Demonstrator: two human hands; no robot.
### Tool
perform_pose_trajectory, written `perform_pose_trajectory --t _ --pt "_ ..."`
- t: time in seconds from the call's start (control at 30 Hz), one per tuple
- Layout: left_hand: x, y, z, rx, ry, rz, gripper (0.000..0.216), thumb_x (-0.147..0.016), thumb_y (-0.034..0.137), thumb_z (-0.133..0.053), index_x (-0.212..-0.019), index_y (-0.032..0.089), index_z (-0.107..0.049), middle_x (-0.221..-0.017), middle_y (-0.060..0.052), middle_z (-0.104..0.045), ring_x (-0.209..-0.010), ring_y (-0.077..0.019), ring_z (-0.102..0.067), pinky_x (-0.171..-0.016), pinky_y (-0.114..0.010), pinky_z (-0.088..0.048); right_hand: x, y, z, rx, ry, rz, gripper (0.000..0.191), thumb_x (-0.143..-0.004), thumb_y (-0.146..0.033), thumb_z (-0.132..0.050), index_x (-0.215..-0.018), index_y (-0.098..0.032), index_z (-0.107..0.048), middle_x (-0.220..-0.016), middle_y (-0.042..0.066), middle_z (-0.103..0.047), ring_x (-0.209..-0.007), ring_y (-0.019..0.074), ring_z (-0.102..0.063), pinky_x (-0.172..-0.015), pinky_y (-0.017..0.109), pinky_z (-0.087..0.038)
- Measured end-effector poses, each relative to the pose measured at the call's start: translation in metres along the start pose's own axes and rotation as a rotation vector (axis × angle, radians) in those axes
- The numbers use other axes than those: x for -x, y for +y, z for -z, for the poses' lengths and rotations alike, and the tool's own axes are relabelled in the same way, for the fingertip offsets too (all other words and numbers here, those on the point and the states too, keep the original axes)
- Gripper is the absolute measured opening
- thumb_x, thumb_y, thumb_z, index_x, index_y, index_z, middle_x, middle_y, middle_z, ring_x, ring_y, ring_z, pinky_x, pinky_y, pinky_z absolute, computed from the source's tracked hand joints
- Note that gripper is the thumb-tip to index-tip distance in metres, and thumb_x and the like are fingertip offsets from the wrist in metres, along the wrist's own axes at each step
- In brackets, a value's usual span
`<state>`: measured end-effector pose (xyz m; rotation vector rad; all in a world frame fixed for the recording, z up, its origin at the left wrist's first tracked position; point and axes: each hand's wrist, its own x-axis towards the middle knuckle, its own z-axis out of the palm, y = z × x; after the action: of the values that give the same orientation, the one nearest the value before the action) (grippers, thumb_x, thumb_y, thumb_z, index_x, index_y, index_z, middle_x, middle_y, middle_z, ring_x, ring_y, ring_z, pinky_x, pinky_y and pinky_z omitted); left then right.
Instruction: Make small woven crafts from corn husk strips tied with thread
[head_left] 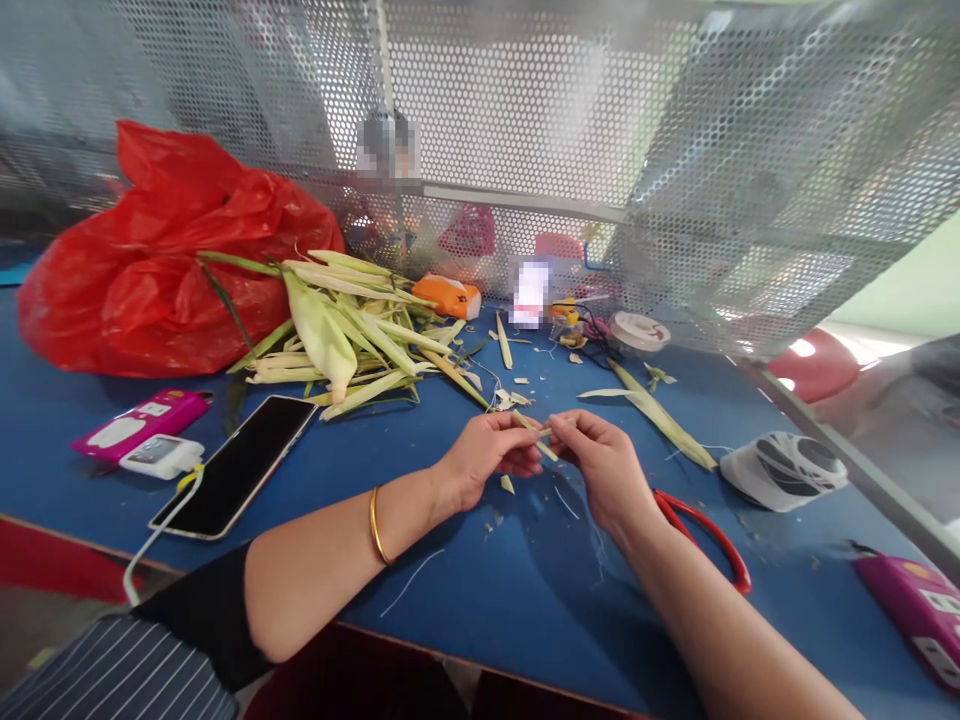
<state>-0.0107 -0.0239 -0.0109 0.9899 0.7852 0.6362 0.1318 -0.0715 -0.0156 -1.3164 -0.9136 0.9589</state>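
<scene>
My left hand point(501, 452) pinches a narrow green strip of corn husk point(457, 380) whose far end runs back toward the pile. Fingertip to fingertip with it, my right hand point(592, 452) is closed at the strip's near end; what exactly lies between its fingers is too small to make out. Behind my left hand spreads a heap of pale green corn husks point(375, 330). Beside my right wrist lie red scissor handles point(709, 535), partly hidden by the forearm. Another husk piece point(667, 420) rests beyond my right hand, near a spool of white thread point(784, 470).
A red plastic bag point(172, 260) bulges at the left. Near it lie a phone point(236, 465), a white charger point(161, 455) and a purple pack point(142, 425). An orange tissue pack point(448, 297), a lit screen point(531, 292) and a tape roll point(639, 331) stand before the perforated metal partition point(525, 110).
</scene>
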Motion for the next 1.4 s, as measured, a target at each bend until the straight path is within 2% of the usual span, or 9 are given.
perform_pose_trajectory --t 0.17,0.33,0.53,0.7,0.97,1.13,1.27,1.33,1.4 --pt "-0.002 -0.005 0.001 -0.042 0.009 -0.002 0.025 -0.066 0.034 -0.079 -0.073 0.014 -0.065 -0.063 0.001 -0.060 -0.053 -0.0082 -0.056 -0.059 -0.025 -0.050 -0.001 0.005 0.002 0.226 -0.002 0.137 0.025 -0.074 -0.042 -0.070 -0.068 -0.018 -0.066 -0.057 -0.001 -0.061 -0.055 0.0129 -0.052 -0.059 0.027 -0.040" --pt "-0.003 -0.006 0.000 -0.088 0.009 0.006 0.017 -0.064 0.026 -0.078 -0.068 0.014 -0.066 -0.057 0.002 -0.055 -0.053 -0.0087 -0.053 -0.060 -0.027 -0.051 -0.005 0.009 0.007 0.385 0.081 0.187 0.024 -0.079 -0.039 -0.064 -0.066 -0.019 -0.064 -0.054 -0.002 -0.058 -0.053 0.0127 -0.049 -0.057 0.027 -0.038" --pt "0.001 -0.004 -0.002 -0.185 -0.025 0.008 0.015 -0.066 0.026 -0.075 -0.063 0.015 -0.065 -0.052 0.001 -0.056 -0.050 -0.0102 -0.054 -0.059 -0.027 -0.047 -0.007 0.002 0.009 0.454 -0.023 0.279 0.021 -0.077 -0.039 -0.066 -0.086 -0.021 -0.074 -0.076 0.002 -0.069 -0.068 0.0165 -0.057 -0.065 0.029 -0.042" --pt "0.005 -0.002 -0.004 -0.264 -0.052 -0.024 0.012 -0.070 0.025 -0.071 -0.065 0.015 -0.067 -0.052 0.001 -0.057 -0.050 -0.0112 -0.056 -0.058 -0.026 -0.046 -0.002 -0.004 0.005 0.448 -0.090 0.224 0.016 -0.073 -0.035 -0.068 -0.068 -0.020 -0.070 -0.068 0.001 -0.067 -0.065 0.0159 -0.057 -0.065 0.029 -0.042" --pt "0.004 -0.002 0.000 -0.324 -0.164 -0.074 0.019 -0.071 0.033 -0.072 -0.063 0.016 -0.069 -0.054 -0.001 -0.061 -0.054 -0.0122 -0.058 -0.063 -0.027 -0.048 0.002 0.001 0.002 0.454 0.076 0.305 0.012 -0.073 -0.028 -0.065 -0.065 -0.020 -0.066 -0.066 -0.001 -0.066 -0.065 0.0157 -0.056 -0.065 0.029 -0.041" --pt "0.004 -0.004 0.000 -0.281 -0.179 -0.035 0.022 -0.069 0.038 -0.075 -0.067 0.016 -0.072 -0.060 -0.003 -0.066 -0.059 -0.0132 -0.061 -0.066 -0.027 -0.049 -0.001 0.003 0.004 0.473 0.089 0.319 0.015 -0.079 -0.032 -0.061 -0.071 -0.021 -0.067 -0.073 0.002 -0.068 -0.071 0.0178 -0.059 -0.069 0.031 -0.043" --pt "0.001 -0.005 -0.001 -0.101 -0.121 0.038 0.028 -0.074 0.043 -0.072 -0.078 0.015 -0.073 -0.073 -0.007 -0.072 -0.072 -0.0162 -0.067 -0.074 -0.029 -0.050 0.002 -0.007 0.008 0.569 0.219 0.533 0.017 -0.086 -0.032 -0.056 -0.093 -0.022 -0.068 -0.096 0.006 -0.069 -0.089 0.0212 -0.060 -0.081 0.035 -0.044" --pt "-0.002 -0.005 0.001 0.038 -0.067 0.041 0.027 -0.077 0.041 -0.070 -0.083 0.015 -0.073 -0.081 -0.008 -0.073 -0.080 -0.0178 -0.069 -0.080 -0.031 -0.050 0.007 -0.012 0.008 0.608 0.315 0.630 0.015 -0.088 -0.032 -0.056 -0.085 -0.023 -0.066 -0.088 0.005 -0.067 -0.086 0.0208 -0.059 -0.081 0.035 -0.043" --pt "-0.005 -0.005 0.002 0.130 -0.021 -0.011 0.020 -0.076 0.033 -0.071 -0.085 0.015 -0.072 -0.087 -0.009 -0.073 -0.085 -0.0168 -0.068 -0.084 -0.030 -0.048 0.013 -0.014 0.006 0.623 0.281 0.610 0.025 -0.089 -0.036 -0.055 -0.070 -0.023 -0.063 -0.073 0.003 -0.064 -0.074 0.0191 -0.058 -0.074 0.033 -0.043"
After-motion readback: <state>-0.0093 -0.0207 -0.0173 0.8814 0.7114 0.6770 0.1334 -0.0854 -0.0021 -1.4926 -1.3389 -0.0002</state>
